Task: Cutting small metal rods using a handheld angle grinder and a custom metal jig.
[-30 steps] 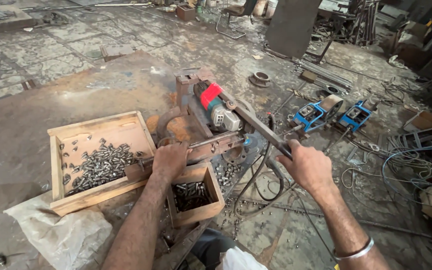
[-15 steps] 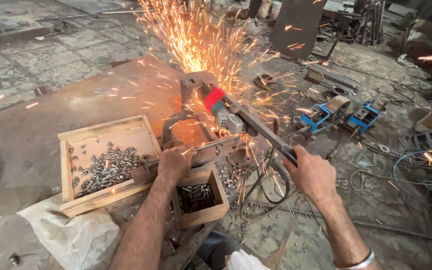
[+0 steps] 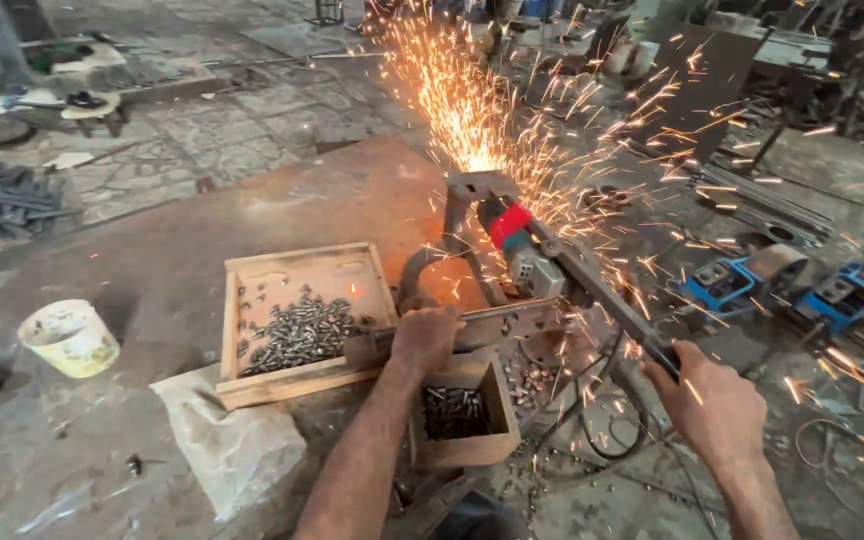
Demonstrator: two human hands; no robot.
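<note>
Rusty steel floor plate [image 3: 252, 210] in a cluttered workshop, sparks [image 3: 472, 110] flying.

Packages near you: one bag, one tub, two boxes.
At your lower left lies a crumpled clear plastic bag [image 3: 227, 450]; farther left stands a round whitish tub [image 3: 69, 338], perhaps a paint pail. Two open wooden boxes [image 3: 297, 318] [image 3: 462, 415] hold small metal pieces.

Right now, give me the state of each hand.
Left hand: closed on the metal rod fed into the cut-off saw.
Right hand: closed on the saw's lever handle.
</note>
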